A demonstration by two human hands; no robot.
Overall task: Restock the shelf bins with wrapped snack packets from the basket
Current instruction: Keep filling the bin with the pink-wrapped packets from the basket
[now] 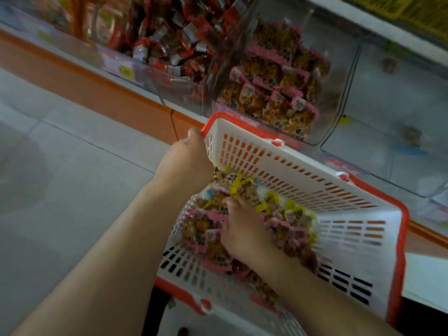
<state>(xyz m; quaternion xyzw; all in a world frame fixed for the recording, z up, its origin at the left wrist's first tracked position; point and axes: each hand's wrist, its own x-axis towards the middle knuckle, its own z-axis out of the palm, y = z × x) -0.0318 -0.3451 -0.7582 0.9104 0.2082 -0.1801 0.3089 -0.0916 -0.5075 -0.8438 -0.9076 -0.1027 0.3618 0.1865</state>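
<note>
Many packets (208, 238) under right hand (242, 229), inside basket (303, 175).

The basket (315, 190) is slotted white plastic, red-rimmed — the packets (206, 229) glossy film, the bins (339, 93) clear plastic.

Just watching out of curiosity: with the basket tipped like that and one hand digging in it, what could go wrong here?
The basket is tilted, held at its rim by the left hand alone; packets could slide out or the grip could slip. The right hand rummages among mixed pink packets and yellow packets, so a yellow one might land in the pink-packet bin.
</note>
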